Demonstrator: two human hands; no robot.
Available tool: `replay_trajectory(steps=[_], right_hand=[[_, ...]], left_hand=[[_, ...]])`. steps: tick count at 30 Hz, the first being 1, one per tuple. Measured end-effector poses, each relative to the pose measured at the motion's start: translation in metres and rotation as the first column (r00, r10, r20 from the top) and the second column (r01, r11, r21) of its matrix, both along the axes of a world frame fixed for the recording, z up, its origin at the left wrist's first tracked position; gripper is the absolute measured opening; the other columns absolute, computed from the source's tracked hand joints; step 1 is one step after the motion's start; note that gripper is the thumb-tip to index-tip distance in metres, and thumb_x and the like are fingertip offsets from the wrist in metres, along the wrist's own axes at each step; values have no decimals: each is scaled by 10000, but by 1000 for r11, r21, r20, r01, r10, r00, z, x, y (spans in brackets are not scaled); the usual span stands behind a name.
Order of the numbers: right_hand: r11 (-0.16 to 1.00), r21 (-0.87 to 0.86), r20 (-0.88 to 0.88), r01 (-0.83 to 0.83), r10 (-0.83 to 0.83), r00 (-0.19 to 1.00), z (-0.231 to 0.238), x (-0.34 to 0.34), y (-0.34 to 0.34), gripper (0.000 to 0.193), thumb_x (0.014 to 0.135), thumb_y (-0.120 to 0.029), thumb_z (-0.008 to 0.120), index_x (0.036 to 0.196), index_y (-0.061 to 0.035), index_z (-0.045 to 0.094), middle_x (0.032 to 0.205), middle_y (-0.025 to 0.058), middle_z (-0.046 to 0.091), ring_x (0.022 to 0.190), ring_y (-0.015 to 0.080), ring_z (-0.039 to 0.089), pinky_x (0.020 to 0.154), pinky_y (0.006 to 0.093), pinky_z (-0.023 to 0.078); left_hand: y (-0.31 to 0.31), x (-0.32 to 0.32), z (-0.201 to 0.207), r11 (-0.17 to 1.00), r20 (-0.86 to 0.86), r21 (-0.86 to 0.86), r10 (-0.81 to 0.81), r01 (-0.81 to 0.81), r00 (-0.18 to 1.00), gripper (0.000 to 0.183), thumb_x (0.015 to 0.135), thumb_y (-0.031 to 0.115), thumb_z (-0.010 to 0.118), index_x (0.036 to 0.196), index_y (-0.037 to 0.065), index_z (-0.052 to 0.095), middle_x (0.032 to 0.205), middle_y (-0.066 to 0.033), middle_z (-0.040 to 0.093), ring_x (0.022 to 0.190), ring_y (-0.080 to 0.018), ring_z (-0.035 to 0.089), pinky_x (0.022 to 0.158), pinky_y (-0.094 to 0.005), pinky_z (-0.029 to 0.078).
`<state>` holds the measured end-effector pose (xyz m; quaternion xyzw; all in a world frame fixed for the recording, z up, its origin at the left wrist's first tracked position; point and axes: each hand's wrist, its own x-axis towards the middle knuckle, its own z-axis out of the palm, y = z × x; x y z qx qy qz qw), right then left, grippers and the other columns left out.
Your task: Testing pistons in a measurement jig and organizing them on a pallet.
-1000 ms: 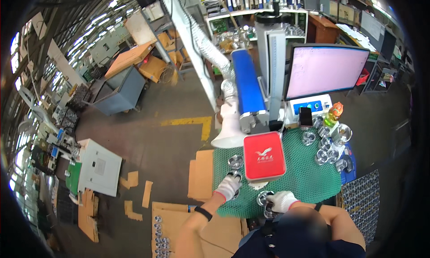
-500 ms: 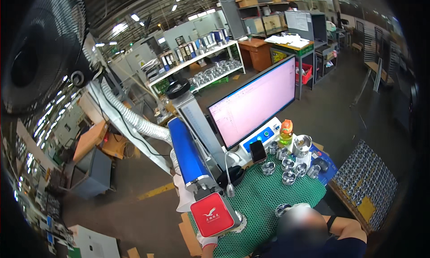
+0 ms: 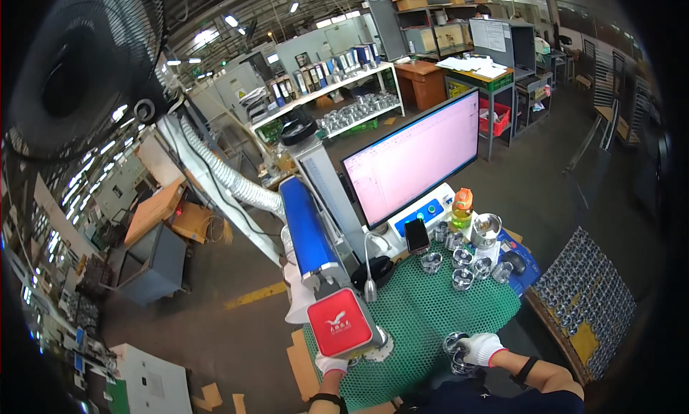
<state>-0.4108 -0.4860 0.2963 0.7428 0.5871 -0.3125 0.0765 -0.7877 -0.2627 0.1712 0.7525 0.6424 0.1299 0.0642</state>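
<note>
My right hand (image 3: 481,349), in a white glove, has its fingers closed on a round silver metal part (image 3: 453,341) at the near right edge of the green mesh mat (image 3: 430,306). Just beneath that hand sits a second similar part (image 3: 460,365), partly covered. My left hand (image 3: 330,363), also gloved, reaches under the red-faced head (image 3: 340,323) of a blue marking machine (image 3: 307,227). Its fingers are hidden by the head. Beside it, below the head, a round metal plate (image 3: 379,351) shows in part.
Several silver parts (image 3: 462,278) stand on the mat's far right near an orange-capped bottle (image 3: 462,207) and a phone (image 3: 416,236). A monitor (image 3: 413,159) rises behind. On the right leans a tray of many parts (image 3: 585,299); a large fan (image 3: 79,69) hangs upper left.
My head view has shifted, and the blurred shape over my right hand has gone, so the hand and two parts show plainly. More of my left forearm is visible.
</note>
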Motion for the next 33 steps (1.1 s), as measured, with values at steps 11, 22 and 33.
replay_trajectory(steps=[11,22,33], right_hand=[[998,54,-9,-20,20,1000,11,3,-80,472,772,-378,640,1219,-228,674,1000,157,709,974,337,681,835,462,546],[470,374,93,-800,839,537,-2,-86,-34,336,766,-359,689,1065,-205,701,892,173,696,852,360,687,758,478,552],[-91,-106,26,-990,995,-94,-135,-69,-138,505,725,-478,691,1193,-286,690,1041,148,721,997,323,691,890,419,542]], left_hand=[[-224,-32,94,888,-160,-397,185,-234,970,398,775,336,719,1127,158,664,950,-103,722,846,-258,702,739,-398,571],[-594,-34,12,84,-449,-446,840,-891,304,553,671,504,790,1120,193,703,1058,-82,727,1006,-266,714,867,-387,568],[-880,238,66,-631,-512,-576,774,-521,-372,581,710,494,755,1199,184,690,1137,-98,722,1069,-264,695,921,-376,550]])
